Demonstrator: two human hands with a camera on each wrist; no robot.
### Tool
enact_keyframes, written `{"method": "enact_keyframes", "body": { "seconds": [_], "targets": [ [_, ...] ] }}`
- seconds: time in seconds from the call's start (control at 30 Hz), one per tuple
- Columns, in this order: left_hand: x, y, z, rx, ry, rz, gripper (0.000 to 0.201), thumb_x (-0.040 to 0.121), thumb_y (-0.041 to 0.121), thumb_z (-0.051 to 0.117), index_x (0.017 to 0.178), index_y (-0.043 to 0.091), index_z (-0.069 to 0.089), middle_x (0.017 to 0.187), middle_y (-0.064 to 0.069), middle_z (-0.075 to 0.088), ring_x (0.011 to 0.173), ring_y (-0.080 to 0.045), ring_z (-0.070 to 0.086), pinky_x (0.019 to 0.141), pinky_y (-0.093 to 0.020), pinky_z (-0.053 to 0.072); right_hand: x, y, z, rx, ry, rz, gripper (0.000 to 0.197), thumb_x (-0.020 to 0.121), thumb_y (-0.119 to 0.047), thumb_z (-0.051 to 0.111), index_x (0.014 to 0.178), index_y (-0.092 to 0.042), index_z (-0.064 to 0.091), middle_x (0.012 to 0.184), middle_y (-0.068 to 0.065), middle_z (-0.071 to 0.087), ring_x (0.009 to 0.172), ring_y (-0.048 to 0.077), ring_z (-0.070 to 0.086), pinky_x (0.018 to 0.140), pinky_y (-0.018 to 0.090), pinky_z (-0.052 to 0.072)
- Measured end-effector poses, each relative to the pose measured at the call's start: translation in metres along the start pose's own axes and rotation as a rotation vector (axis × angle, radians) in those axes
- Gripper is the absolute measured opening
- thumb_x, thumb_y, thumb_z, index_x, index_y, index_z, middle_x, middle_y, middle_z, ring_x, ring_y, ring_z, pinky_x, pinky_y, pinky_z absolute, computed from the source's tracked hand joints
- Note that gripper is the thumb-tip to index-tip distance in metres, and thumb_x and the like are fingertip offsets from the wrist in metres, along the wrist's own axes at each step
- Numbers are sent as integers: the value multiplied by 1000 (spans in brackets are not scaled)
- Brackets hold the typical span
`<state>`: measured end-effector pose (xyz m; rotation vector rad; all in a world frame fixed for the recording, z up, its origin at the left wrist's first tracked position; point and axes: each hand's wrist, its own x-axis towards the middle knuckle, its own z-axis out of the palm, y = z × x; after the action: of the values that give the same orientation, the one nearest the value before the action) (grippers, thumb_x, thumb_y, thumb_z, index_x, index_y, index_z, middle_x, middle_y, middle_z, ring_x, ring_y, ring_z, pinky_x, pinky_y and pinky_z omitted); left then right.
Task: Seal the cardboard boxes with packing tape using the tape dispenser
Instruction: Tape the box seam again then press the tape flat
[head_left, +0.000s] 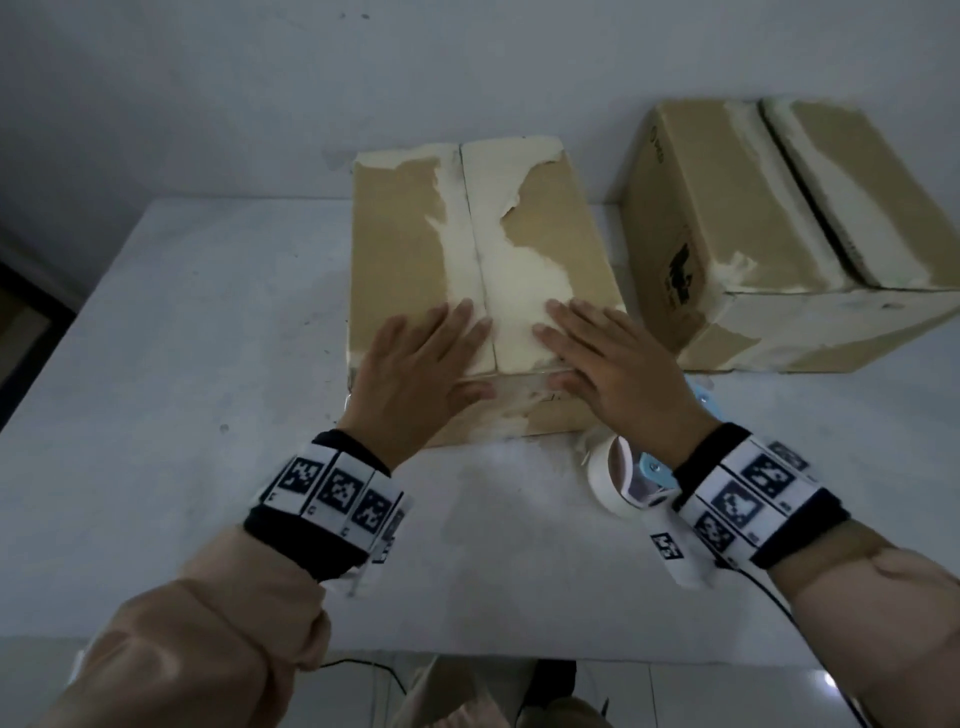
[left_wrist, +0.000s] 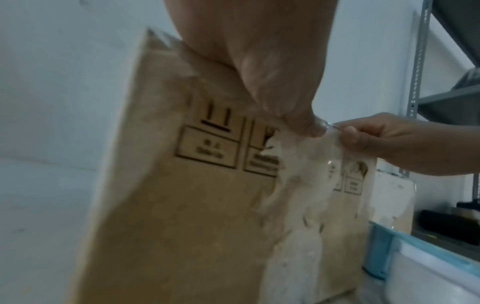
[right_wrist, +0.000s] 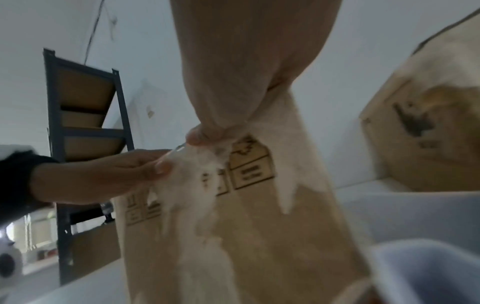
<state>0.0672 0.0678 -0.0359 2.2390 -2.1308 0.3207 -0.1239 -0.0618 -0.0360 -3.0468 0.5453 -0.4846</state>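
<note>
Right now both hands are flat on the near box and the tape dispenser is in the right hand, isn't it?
Not quite. Both the left hand and the right hand do press on the near box, but the tape dispenser is not held: the head view shows it lying on the table by the right wrist.

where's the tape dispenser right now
In the head view the tape dispenser lies on the white table, just under the right hand, beside the near box.
</note>
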Motion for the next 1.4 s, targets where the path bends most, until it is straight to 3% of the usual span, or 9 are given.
{"method": "enact_keyframes", "body": {
  "seconds": [0.2, 0.33, 0.4, 0.47, 0.57, 0.73, 0.93, 1.2, 1.4],
  "targets": [
    [-7, -20, 1, 11, 57, 141, 52, 95, 51, 24, 129, 16, 41, 130, -10, 57, 115, -29, 58, 89, -43, 49, -51, 39, -18, 258, -14, 217, 54, 89, -12, 57, 138, -18, 36, 142, 7, 41, 131, 18, 35, 100, 31, 36],
    [5, 3, -25, -163, -61, -4, 93, 72, 81, 11, 135, 20, 44, 141, -6, 47, 129, -26, 45, 102, -50, 32, -71, 37, -26, 397, -271, 373, 76, 81, -40, 64, 141, -37, 17, 151, -10, 23, 133, 8, 29, 104, 32, 33],
    [20, 28, -28, -178, -107, -33, 100, 65, 84, 2, 144, 27, 28, 152, 2, 28, 141, -19, 25, 111, -47, 16, -68, 27, -27, 544, -165, 470, 79, 77, -51, 61, 143, -34, 22, 149, -14, 25, 127, 2, 30, 103, 25, 29],
    [35, 52, -25, -151, -62, 32, 83, 76, 71, 15, 141, 24, 35, 148, 0, 36, 137, -20, 33, 109, -50, 24, -58, 20, -23, 705, 31, 519, 74, 76, -53, 63, 139, -24, 36, 138, -9, 41, 121, 0, 39, 101, 19, 33],
    [52, 67, -14, -122, 36, 75, 65, 85, 57, 26, 124, 15, 57, 129, -5, 59, 116, -25, 58, 89, -52, 46, -39, 18, -16, 684, 218, 435, 50, 81, -35, 63, 121, -6, 56, 112, 2, 58, 99, 3, 50, 88, 20, 42],
    [56, 68, -1, -121, 94, 117, 56, 88, 48, 29, 123, 16, 59, 127, -3, 60, 113, -24, 60, 85, -45, 49, -36, 25, -6, 747, 357, 366, 34, 76, -10, 69, 106, 6, 65, 100, 19, 67, 87, 12, 59, 82, 8, 44],
    [58, 61, -4, -129, 52, 190, 54, 85, 45, 35, 121, 15, 61, 124, -4, 62, 109, -27, 62, 83, -45, 51, -24, 51, -27, 606, 212, 67, 31, 67, -13, 73, 92, 6, 70, 87, 19, 70, 81, 14, 60, 77, 17, 47],
    [58, 55, -9, -103, -24, 244, 53, 86, 43, 34, 123, 15, 59, 126, -3, 61, 111, -27, 62, 82, -42, 51, 2, 73, -39, 209, -27, -398, 24, 83, -19, 51, 80, 1, 66, 71, 12, 65, 60, 27, 62, 50, 33, 52],
    [58, 53, -7, -85, -20, 261, 51, 87, 42, 35, 124, 14, 58, 127, -5, 60, 111, -28, 61, 84, -42, 51, 5, 78, -35, 104, -74, -375, 22, 79, -3, 47, 90, 3, 65, 72, 18, 64, 58, 30, 61, 46, 34, 52]
  ]
}}
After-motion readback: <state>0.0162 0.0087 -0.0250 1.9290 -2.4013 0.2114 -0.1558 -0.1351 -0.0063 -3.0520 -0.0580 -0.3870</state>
